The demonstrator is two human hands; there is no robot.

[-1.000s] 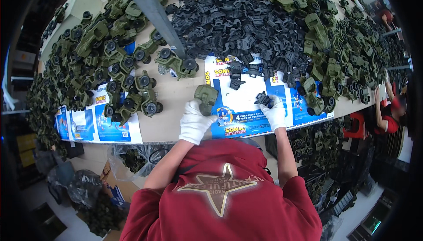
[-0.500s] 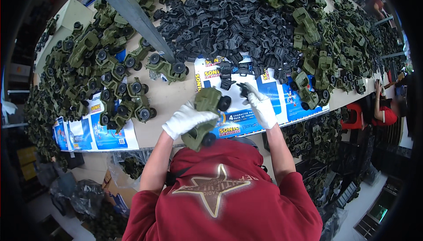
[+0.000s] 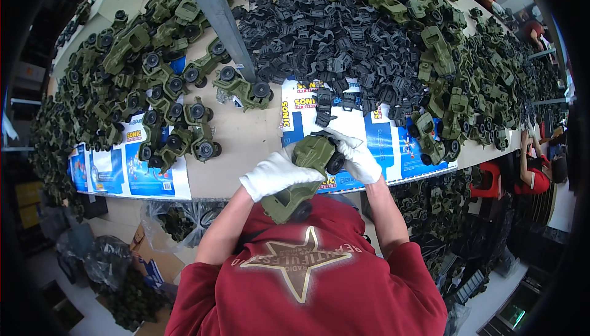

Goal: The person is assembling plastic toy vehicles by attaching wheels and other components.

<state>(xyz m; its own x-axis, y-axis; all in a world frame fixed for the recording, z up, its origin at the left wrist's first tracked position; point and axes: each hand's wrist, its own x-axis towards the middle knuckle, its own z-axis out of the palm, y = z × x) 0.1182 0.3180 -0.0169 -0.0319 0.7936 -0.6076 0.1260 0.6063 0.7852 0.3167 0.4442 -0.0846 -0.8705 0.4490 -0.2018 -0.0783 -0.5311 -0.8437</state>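
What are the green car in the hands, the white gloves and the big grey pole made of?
Green car: probably hard plastic, mostly dull, because its shape has moulded ridges.
White gloves: likely soft cloth, matte, because they wrinkle; the exact fabric isn't clear.
Grey pole: seemingly metal, faintly shiny, with crisp edges; perhaps painted.

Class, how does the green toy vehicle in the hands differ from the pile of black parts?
The toy vehicle is mainly green; the black pile is dark throughout.
The toy vehicle is a single wheeled object; the black pile holds many small pieces.
The left hand grips the toy vehicle; the black pile lies on the table.
Both include black.
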